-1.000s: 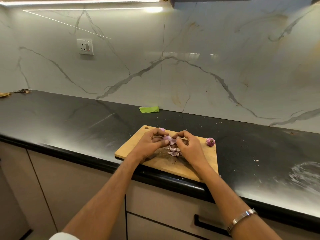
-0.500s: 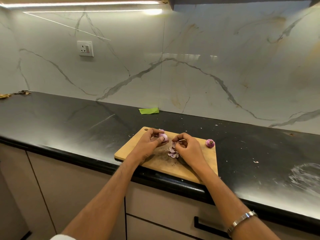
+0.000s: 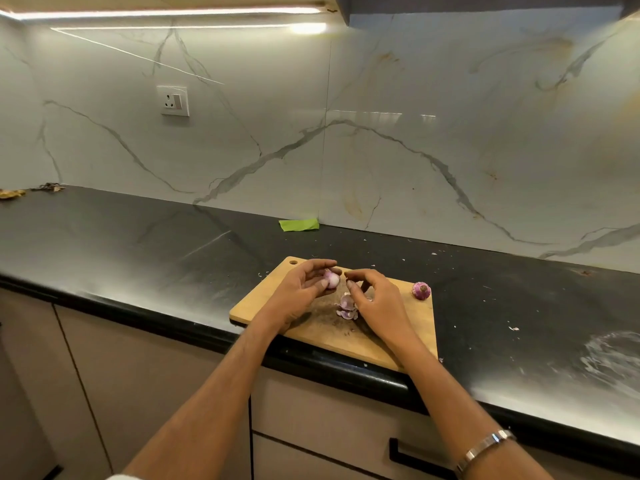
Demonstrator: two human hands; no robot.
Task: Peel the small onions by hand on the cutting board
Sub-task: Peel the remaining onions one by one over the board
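Note:
A wooden cutting board [image 3: 391, 344] lies at the front edge of the black counter. My left hand [image 3: 298, 289] holds a small pale peeled onion [image 3: 332, 279] between thumb and fingers above the board. Just to its right, my right hand [image 3: 375, 299] hovers with fingers loosely curled; I cannot tell whether they pinch a scrap of skin. A small heap of purple peels [image 3: 347, 306] sits on the board between the hands. An unpeeled purple onion [image 3: 421, 291] rests at the board's far right corner.
The black counter [image 3: 138, 244] stretches left and right, with skin flecks scattered near the board. A green scrap [image 3: 298, 224] lies at the marble wall. A wall socket [image 3: 173, 100] is above left. Drawers with a black handle [image 3: 412, 457] sit below.
The hands have separated: the left one carried the onion slightly left, and the right hand drew away from it, its fingers loosening above the peels.

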